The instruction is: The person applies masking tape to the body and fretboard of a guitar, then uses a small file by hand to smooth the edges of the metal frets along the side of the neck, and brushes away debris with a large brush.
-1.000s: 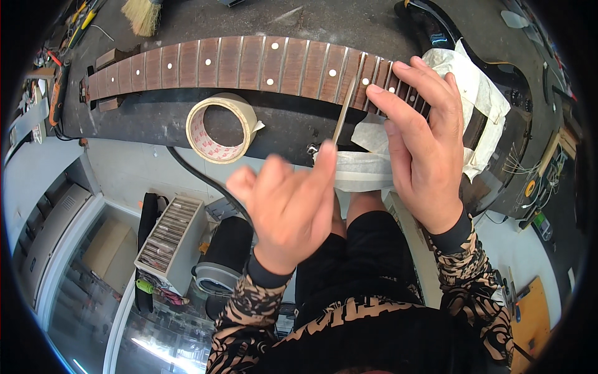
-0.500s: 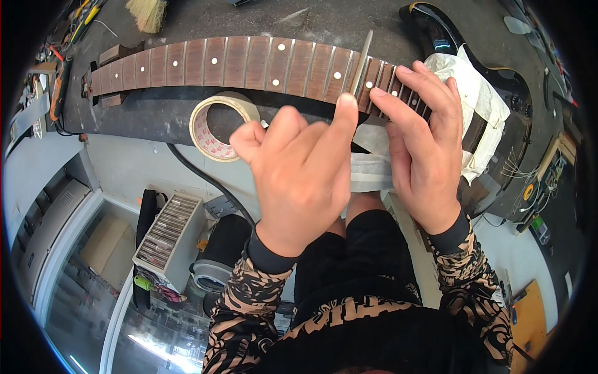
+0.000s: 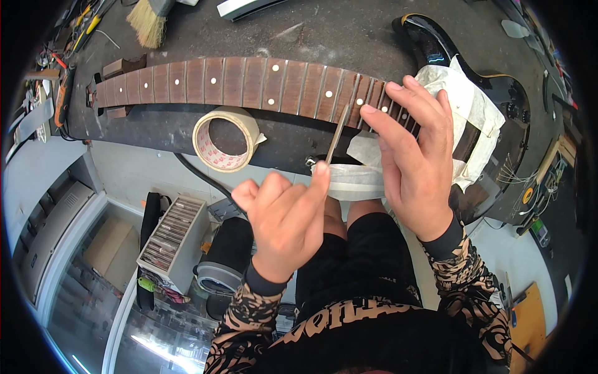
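Observation:
An electric guitar lies across the bench, its dark wooden fretboard (image 3: pixel 205 81) with white dots stretching to the left and its glossy black body (image 3: pixel 507 103) at the right. My left hand (image 3: pixel 283 218) is closed around the end of a slim metal file (image 3: pixel 337 138), index finger laid along it. The file's far tip is at the near edge of the fretboard, by a fret. On the upper frets rest the spread fingertips of my right hand (image 3: pixel 420 153), which holds nothing. Cream masking tape and paper (image 3: pixel 479 118) cover part of the body.
A roll of masking tape (image 3: pixel 252 128) stands at the bench's near edge. Wooden blocks (image 3: pixel 124 65) flank the headstock end. A straw brush (image 3: pixel 148 25) lies at the far left, and tools line the left side. Below sits a box of sleeved items (image 3: pixel 180 237).
My left hand has drawn the file back toward me, off the top of the fretboard to its near edge. My right hand stays on the frets. The whole view has shifted slightly.

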The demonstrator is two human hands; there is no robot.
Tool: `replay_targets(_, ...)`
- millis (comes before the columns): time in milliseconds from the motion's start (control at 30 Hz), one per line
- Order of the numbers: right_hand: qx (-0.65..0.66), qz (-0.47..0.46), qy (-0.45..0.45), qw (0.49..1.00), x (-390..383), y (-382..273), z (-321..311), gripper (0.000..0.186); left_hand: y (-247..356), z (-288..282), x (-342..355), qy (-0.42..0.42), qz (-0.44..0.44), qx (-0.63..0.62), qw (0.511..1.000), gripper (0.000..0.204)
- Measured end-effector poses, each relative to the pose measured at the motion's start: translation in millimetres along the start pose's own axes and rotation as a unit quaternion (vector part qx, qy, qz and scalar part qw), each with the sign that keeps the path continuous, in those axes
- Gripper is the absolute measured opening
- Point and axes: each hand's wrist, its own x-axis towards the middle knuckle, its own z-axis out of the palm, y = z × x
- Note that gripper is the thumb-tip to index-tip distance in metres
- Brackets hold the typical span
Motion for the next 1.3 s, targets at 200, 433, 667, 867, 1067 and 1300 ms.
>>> replay_targets(200, -0.005, 0.001, -0.003, 1.0, 2, 0, 0, 0.06, -4, 22, 60, 0.045, 0.02, -0.018, 0.999, 0.049)
replay_targets(433, 0.009, 0.004, -0.013, 1.0, 0, -2, 0, 0.062, 3, -1, 13, -0.019, -0.021, -0.007, 1.0, 0.045)
replay_targets(667, 0.004, 0.008, -0.008, 1.0, -1, 0, 0, 0.058, 2, 4, 24, -0.005, -0.016, -0.026, 1.0, 0.039)
replay_targets(867, 0.003, 0.003, -0.004, 1.0, 2, -3, -1, 0.057, 5, 7, 52, 0.023, -0.01, -0.005, 1.0, 0.039)
replay_targets(1067, 0.007, 0.007, -0.01, 1.0, -2, 0, 2, 0.058, 12, -8, 10, -0.039, -0.056, -0.014, 0.998, 0.036)
replay_targets(1300, 0.003, 0.005, -0.004, 1.0, 0, 1, -1, 0.058, 6, 9, 54, 0.015, -0.006, 0.005, 1.0, 0.047)
